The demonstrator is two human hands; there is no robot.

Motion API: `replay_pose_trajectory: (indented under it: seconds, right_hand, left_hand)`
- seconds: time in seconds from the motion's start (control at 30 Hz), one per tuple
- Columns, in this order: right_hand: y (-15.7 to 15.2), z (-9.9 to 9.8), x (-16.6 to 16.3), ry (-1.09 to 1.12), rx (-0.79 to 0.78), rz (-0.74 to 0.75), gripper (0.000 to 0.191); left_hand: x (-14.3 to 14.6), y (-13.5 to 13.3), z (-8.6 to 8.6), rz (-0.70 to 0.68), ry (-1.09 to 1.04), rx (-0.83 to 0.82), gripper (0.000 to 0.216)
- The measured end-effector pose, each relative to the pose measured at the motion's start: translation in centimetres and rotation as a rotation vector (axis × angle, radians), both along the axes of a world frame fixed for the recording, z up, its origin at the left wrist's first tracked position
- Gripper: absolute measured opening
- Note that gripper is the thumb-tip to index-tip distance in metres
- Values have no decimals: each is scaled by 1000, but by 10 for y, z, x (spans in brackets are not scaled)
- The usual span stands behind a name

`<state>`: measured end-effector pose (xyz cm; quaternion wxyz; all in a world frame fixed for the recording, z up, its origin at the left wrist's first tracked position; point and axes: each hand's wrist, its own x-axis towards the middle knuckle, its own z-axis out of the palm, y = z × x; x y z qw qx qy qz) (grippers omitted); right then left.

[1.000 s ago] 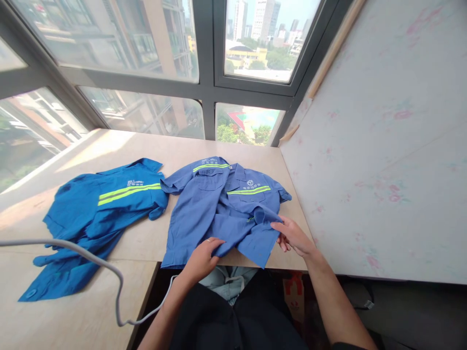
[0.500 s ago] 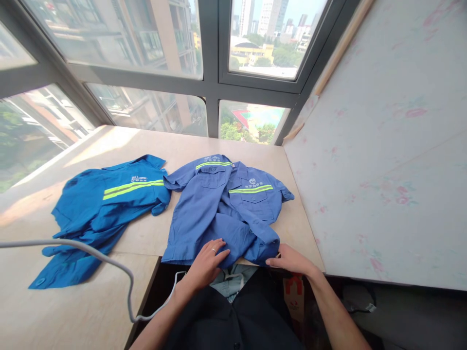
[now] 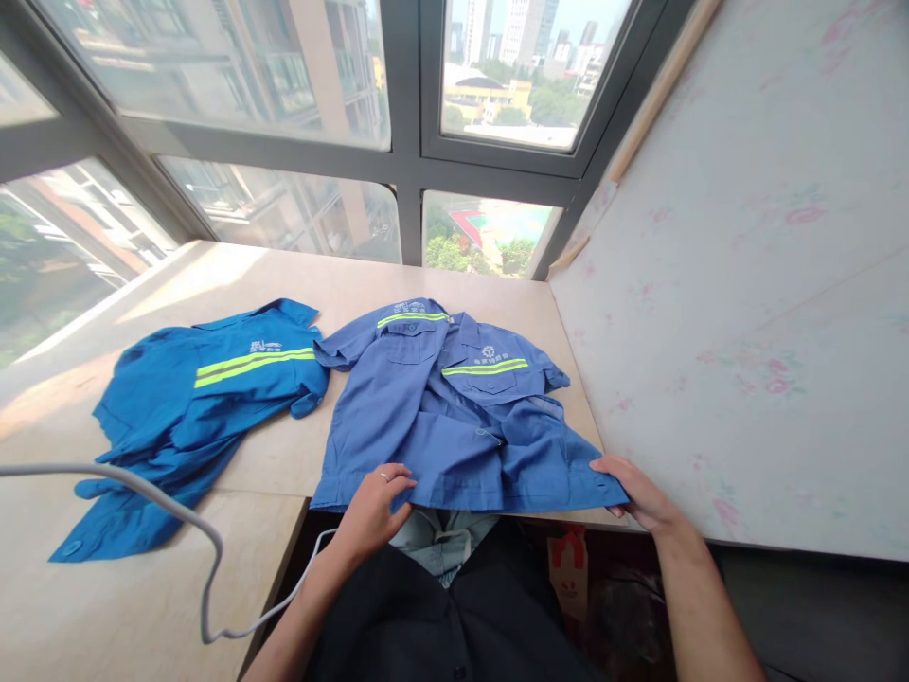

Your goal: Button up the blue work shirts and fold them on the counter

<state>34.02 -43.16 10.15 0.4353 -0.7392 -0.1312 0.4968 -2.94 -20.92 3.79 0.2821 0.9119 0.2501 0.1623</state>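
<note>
A light blue work shirt (image 3: 440, 417) with yellow-green reflective stripes lies front up on the wooden table (image 3: 298, 294), its hem at the near edge. My left hand (image 3: 373, 507) pinches the hem near its left part. My right hand (image 3: 635, 493) grips the hem's right corner, pulled out toward the wall. Both hands are closed on the cloth.
A darker blue shirt (image 3: 191, 407) with a reflective stripe lies crumpled on the table to the left. A grey cable (image 3: 177, 516) curves across the near left. A pale flowered wall panel (image 3: 745, 284) stands close on the right. Windows (image 3: 398, 142) are behind the table.
My right hand has drawn the shirt's lower right flap outward to the right, spreading the hem flat. My left hand has stayed on the hem at the near edge.
</note>
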Motion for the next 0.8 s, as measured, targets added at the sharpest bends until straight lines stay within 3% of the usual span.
replay_pose_trajectory:
  seconds: [0.07,0.13,0.3,0.4,0.47,0.57,0.63,0.77,0.8]
  right_hand:
    - [-1,5,-5,-8,-46,79,44]
    - [1,11,-8,-49,-58,144,45]
    - [12,14,1,-283,-39,90,56]
    - [28,8,7,-359,-49,78,68]
    - [42,7,6,-303,-62,222,69]
    - [63,14,3,-159,-34,455,56]
    - [75,26,2,-174,32,381,50]
    - [92,59,-14,-463,244,-115,53]
    - [95,66,-25,-519,308,-180,52]
  left_hand:
    - [-1,-7,-3,-131,30,-56,30]
    - [-4,-7,-2,-139,12,-91,36]
    - [-11,28,-3,231,-24,0,37]
    - [-13,50,-10,390,130,90,58]
    - [-13,56,-14,405,282,100,75]
    - [-12,51,-16,374,433,67,85]
    - [-12,44,-13,355,454,55,84]
    - [-17,37,-2,389,357,7,49]
    - [-19,37,3,438,311,-27,39]
